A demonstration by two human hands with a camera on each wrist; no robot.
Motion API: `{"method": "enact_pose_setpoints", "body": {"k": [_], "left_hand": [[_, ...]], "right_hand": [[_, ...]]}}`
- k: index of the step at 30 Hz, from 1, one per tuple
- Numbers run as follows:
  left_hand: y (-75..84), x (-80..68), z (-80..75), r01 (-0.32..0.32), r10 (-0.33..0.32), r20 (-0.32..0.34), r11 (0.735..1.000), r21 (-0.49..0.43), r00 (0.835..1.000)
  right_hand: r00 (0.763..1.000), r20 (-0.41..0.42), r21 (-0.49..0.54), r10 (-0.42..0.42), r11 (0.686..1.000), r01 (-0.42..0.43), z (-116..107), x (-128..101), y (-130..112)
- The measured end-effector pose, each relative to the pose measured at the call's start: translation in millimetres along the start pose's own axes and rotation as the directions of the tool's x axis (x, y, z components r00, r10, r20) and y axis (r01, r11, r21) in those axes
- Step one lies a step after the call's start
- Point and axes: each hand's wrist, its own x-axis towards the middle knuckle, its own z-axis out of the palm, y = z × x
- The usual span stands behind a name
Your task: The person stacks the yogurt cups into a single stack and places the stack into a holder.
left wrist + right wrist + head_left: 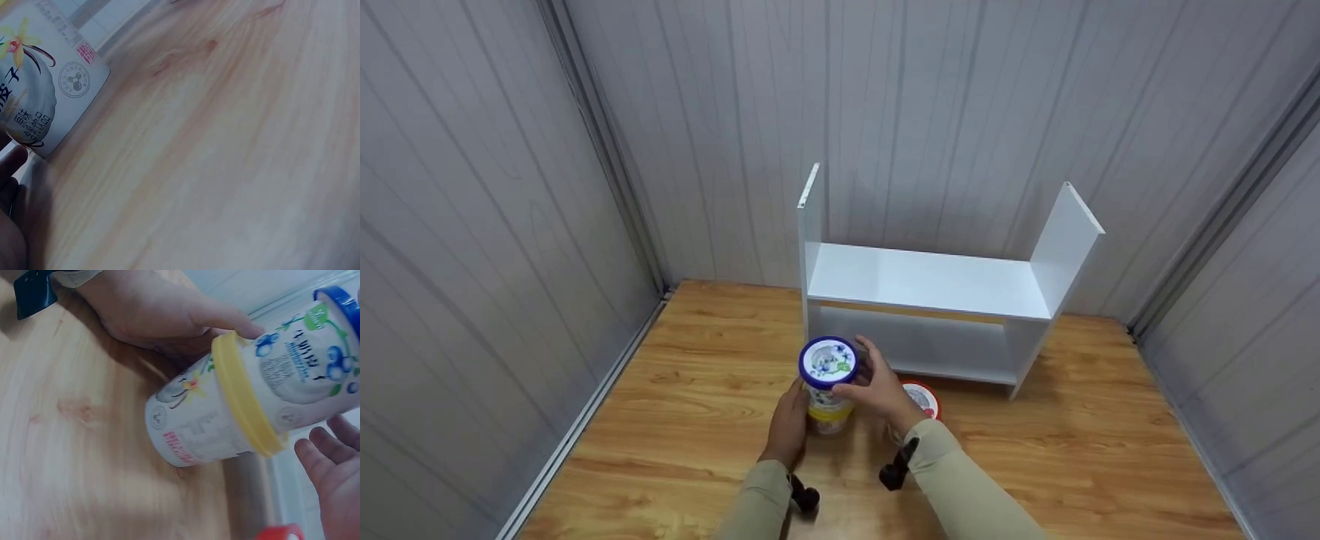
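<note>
A blue-lidded paper tub (828, 361) with a blueberry print stands on top of a yellow-lidded tub (194, 419) printed with a vanilla flower. My right hand (883, 386) holds the blue-lidded tub from the right, its thumb at the near edge of the lid. From the left, my left hand (789, 424) grips the yellow-lidded tub. In the left wrist view, the lower corner of the printed tub (73, 84) shows beside a few fingertips (12, 160). Partly hidden behind my right wrist is a red-lidded tub (926, 401).
A white two-tier shelf (930, 277) with tall side panels stands just behind the tubs, against the back wall. All of this is on a wood-grain tabletop (675, 420), with pale panelled walls (735, 150) on three sides.
</note>
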Motion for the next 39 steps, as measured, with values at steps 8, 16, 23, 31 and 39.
{"method": "enact_pose_setpoints", "body": {"k": [8, 16, 23, 31, 39], "left_hand": [[-1.3, -0.9, 0.1, 0.009, -0.009, -0.010, 1.000, 0.014, 1.000], [-5.8, 0.5, 0.5, -0.004, 0.006, -0.021, 0.997, 0.081, 1.000], [-5.6, -0.2, -0.6, 0.039, -0.038, -0.019, 0.997, 0.064, 0.999], [1.2, -3.2, 0.1, 0.054, -0.054, -0.025, 0.999, -0.004, 0.998], [25.4, -10.0, -2.4, 0.016, -0.014, 0.030, 0.999, -0.047, 0.999]], "right_hand": [[0.995, 0.032, -0.058, -0.091, 0.994, 0.093, -19, -9, -14], [0.992, 0.015, -0.142, -0.126, 0.982, 0.127, -46, -24, -24], [0.984, -0.037, -0.181, -0.174, 0.970, 0.165, -68, -35, -22], [0.978, -0.063, -0.199, -0.198, 0.963, 0.182, -90, -43, -6], [0.979, -0.102, -0.184, -0.177, 0.970, 0.156, -105, -51, 16]]}}
